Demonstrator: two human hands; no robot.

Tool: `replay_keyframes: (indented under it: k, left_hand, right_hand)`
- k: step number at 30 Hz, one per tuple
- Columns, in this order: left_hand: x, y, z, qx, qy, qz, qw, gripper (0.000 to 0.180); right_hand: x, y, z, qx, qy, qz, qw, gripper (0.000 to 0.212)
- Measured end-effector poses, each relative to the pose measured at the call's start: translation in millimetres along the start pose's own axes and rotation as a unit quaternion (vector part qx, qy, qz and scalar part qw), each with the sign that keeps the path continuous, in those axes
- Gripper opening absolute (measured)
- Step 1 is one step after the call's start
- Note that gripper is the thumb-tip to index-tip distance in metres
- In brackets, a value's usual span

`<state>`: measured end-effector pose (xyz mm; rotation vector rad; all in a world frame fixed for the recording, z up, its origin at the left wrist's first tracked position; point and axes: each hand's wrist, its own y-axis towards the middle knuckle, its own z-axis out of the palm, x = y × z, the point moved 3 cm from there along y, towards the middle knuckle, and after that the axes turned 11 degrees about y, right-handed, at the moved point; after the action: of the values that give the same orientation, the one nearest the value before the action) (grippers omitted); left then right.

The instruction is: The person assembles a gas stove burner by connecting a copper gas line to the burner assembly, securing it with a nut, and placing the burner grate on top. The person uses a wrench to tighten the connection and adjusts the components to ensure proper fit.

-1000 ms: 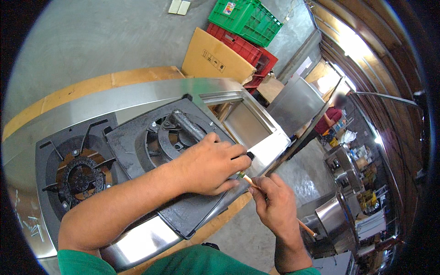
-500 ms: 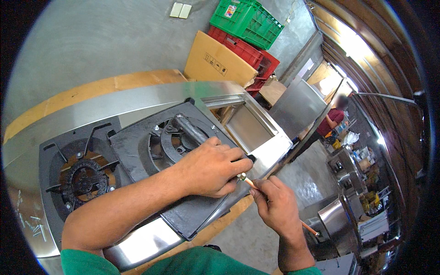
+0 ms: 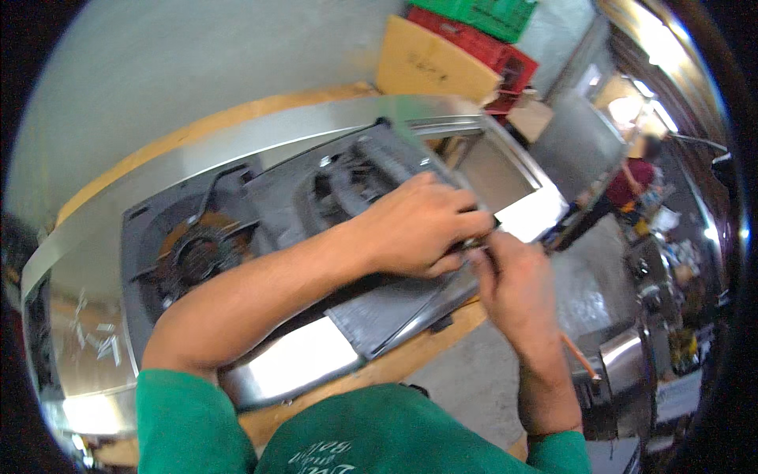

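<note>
My left hand [image 3: 422, 225] is closed over the outer end of a black burner pipe, its fingers curled round it. The pipe leads to a ring-shaped burner [image 3: 347, 186] in a black cast-iron stove plate [image 3: 276, 204]. Touching the left fingertips, my right hand [image 3: 517, 280] is closed on a thin copper-coloured tube [image 3: 580, 355], whose far end sticks out past the right wrist. A small metallic fitting [image 3: 472, 243] shows between the hands, blurred and partly covered by fingers. A second burner [image 3: 197, 254] sits to the left in the same steel stove.
Loose screws [image 3: 101, 340] lie on the steel top [image 3: 67, 296] at left. Beyond the right burner is a rectangular opening [image 3: 493, 170]. A cardboard box [image 3: 434, 62] and red crates [image 3: 509, 67] stand behind. Another person [image 3: 632, 178] stands farther off at right.
The view has shifted, so the stove appears farther right and higher. My right hand has moved up the tube against my left hand, hiding the tube stretch that showed between them.
</note>
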<state>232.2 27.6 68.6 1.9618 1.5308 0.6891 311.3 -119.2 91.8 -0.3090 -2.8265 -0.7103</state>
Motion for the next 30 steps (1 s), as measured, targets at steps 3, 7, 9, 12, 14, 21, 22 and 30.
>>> replay_keyframes:
  k: [3,7,9,12,14,21,22,30]
  left_hand:
    - [0.9,-2.2,0.3,0.003,-0.003,0.0,1.0,0.037]
    - [1.1,-2.6,-0.3,0.016,-0.002,-0.019,1.0,0.035]
    - [-0.5,0.8,-0.3,0.028,-0.015,-0.021,0.999,0.035]
    - [-3.5,3.0,-1.3,0.031,-0.013,-0.034,0.999,0.035]
    - [-4.9,6.9,-1.4,0.048,-0.012,-0.04,0.998,0.036]
    - [-34.7,-1.1,-19.6,-0.016,0.099,-0.104,0.99,0.043]
    - [-54.0,-6.1,-24.4,-0.041,0.126,-0.126,0.983,0.044]
    - [-240.3,-213.9,24.9,0.184,0.122,-0.442,0.87,0.053]
  right_hand:
    - [1.6,-2.0,5.0,-0.043,0.005,-0.031,0.999,0.015]
    - [3.2,-2.3,4.0,-0.073,0.014,-0.052,0.996,0.015]
    - [0.3,-3.2,4.0,-0.058,-0.005,-0.041,0.997,0.015]
    - [-5.6,2.3,4.6,-0.036,-0.008,-0.059,0.998,0.017]
    - [-11.8,5.8,3.2,-0.017,0.003,-0.054,0.998,0.02]
    - [-12.7,10.7,10.3,-0.01,0.044,-0.043,0.998,0.019]
    - [-13.8,9.7,9.7,-0.007,0.042,-0.036,0.998,0.018]
    - [-5.9,4.2,-0.5,-0.027,0.109,-0.043,0.993,0.017]
